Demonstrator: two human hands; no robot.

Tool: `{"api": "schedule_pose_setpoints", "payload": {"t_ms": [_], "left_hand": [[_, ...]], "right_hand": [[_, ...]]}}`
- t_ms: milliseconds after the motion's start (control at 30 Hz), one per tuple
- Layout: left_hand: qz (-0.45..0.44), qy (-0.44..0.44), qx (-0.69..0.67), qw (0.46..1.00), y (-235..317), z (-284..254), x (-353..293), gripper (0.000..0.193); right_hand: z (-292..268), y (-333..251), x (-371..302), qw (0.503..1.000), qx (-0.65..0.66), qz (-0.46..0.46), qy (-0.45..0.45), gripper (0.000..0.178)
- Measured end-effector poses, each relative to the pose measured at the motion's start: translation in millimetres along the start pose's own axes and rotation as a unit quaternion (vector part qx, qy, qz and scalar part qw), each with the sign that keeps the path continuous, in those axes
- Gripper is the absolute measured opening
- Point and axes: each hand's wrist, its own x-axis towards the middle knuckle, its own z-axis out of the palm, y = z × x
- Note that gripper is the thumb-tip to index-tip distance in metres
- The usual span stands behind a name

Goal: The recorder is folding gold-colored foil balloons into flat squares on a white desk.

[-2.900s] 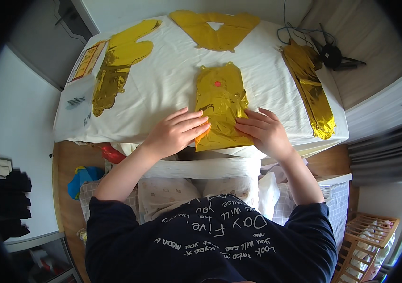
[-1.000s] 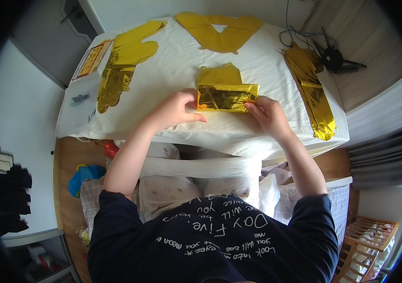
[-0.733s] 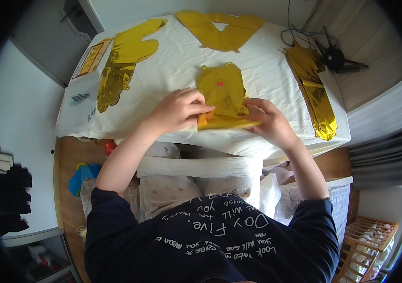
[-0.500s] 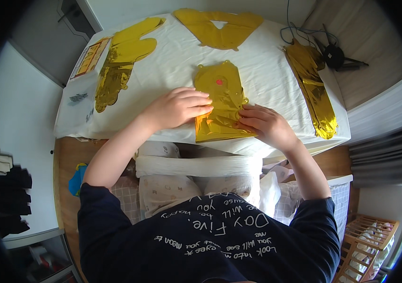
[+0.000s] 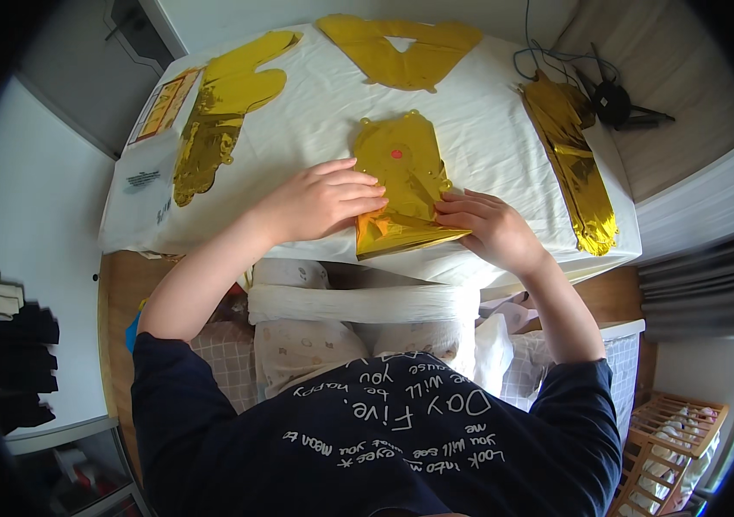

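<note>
A flat, shiny gold foil balloon (image 5: 397, 177) with a small red spot lies at the near edge of the table, its near part folded and creased. My left hand (image 5: 324, 198) rests on its left edge with the fingers stretched out; the thumb is hidden. On the other side, my right hand (image 5: 488, 226) grips the right edge near the fold, and the foil slants up toward it. The thumb's hold underneath is partly hidden.
More flat gold foil balloons lie around: one at the left (image 5: 225, 112), one at the far side (image 5: 384, 56), one at the right (image 5: 565, 155). A clear plastic bag (image 5: 143, 185) is at the left. A black object with cables (image 5: 611, 103) sits back right.
The folded near part of the foil balloon has tilted, its right side rising with my right hand. The balloon shifted slightly left. My left hand stays nearly in place.
</note>
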Motion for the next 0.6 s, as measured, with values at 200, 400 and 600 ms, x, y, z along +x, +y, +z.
{"api": "schedule_pose_setpoints", "payload": {"t_ms": [200,400,600], "left_hand": [[-0.096,-0.04,-0.064,0.992,21,-6,-5,0.046],[-0.115,0.005,-0.052,0.992,37,3,-15,0.044],[-0.124,0.0,-0.102,0.987,37,7,-16,0.04]], "right_hand": [[0,1,2,1.0,-0.003,0.017,0.003,0.036],[1,-1,5,1.0,0.001,-0.013,0.016,0.029],[-1,-2,7,1.0,0.009,-0.018,0.013,0.027]]}}
